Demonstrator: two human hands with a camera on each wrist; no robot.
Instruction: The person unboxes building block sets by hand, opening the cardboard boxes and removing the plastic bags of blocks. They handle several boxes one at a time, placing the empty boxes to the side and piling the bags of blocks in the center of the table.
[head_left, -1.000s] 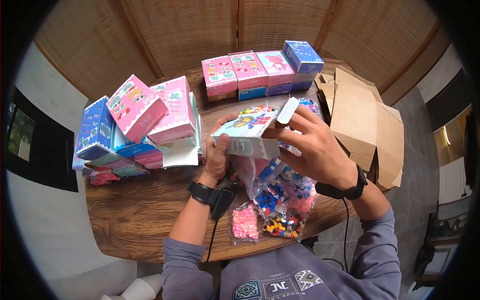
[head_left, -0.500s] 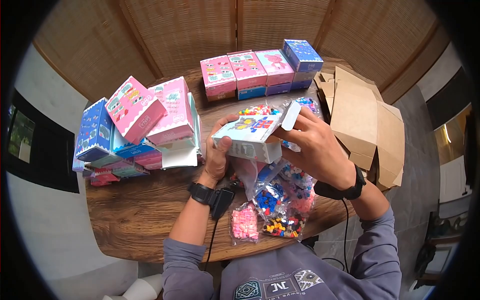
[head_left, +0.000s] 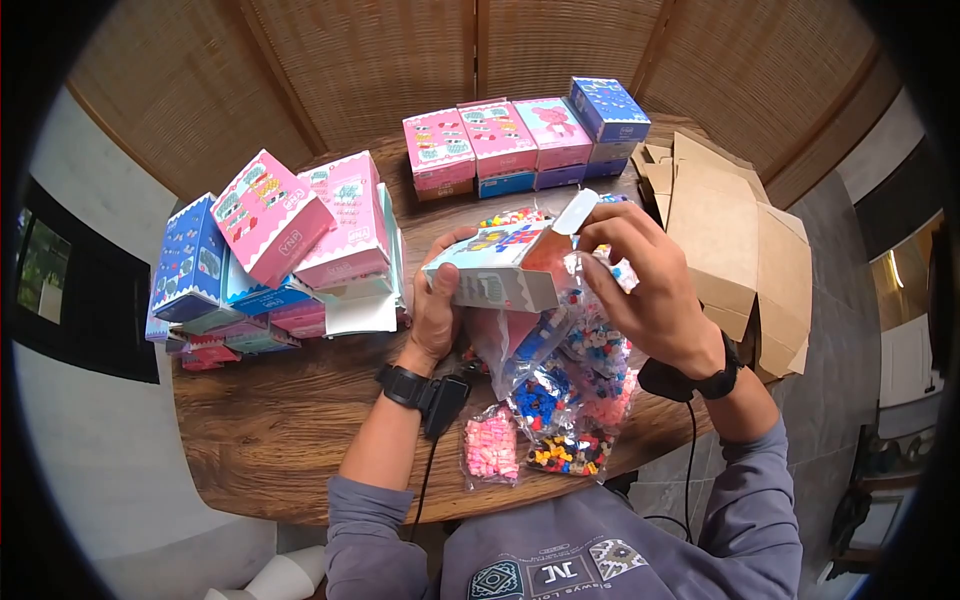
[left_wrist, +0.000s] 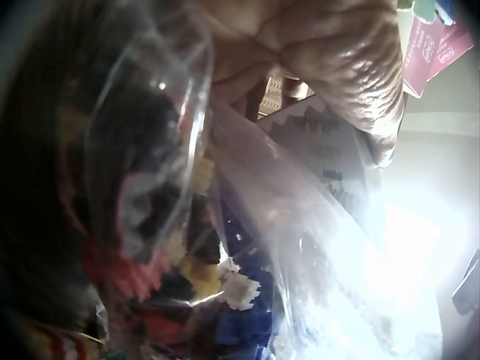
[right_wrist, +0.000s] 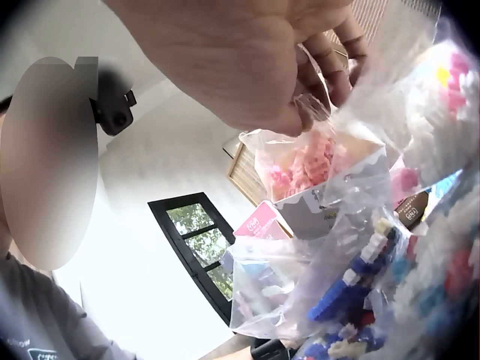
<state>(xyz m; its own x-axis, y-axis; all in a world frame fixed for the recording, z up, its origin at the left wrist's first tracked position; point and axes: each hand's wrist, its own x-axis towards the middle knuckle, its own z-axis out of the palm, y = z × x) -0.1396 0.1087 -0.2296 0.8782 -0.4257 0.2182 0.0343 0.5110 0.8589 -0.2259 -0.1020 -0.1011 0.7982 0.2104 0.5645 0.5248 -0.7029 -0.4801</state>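
Note:
In the head view my left hand (head_left: 432,315) grips the closed end of a light-coloured box (head_left: 490,284), thumb on its near side. The box's open end, flap raised, faces my right hand (head_left: 650,290). My right hand pinches the clear plastic of a bag; in the right wrist view this bag of pink pieces (right_wrist: 304,169) sits at the box's mouth, partly inside. Through the left wrist view my left palm (left_wrist: 315,52) shows above clear bags with coloured pieces (left_wrist: 199,277).
Bags of coloured pieces (head_left: 545,395) lie under the box, a pink one (head_left: 490,447) near the front edge. Stacked boxes (head_left: 275,220) stand at left, more (head_left: 500,145) at the back, and folded cardboard (head_left: 715,230) lies at right.
My right hand has drawn back to the right from the box's mouth with plastic between its fingers, and pink contents now show in the opening. My left hand keeps its grip.

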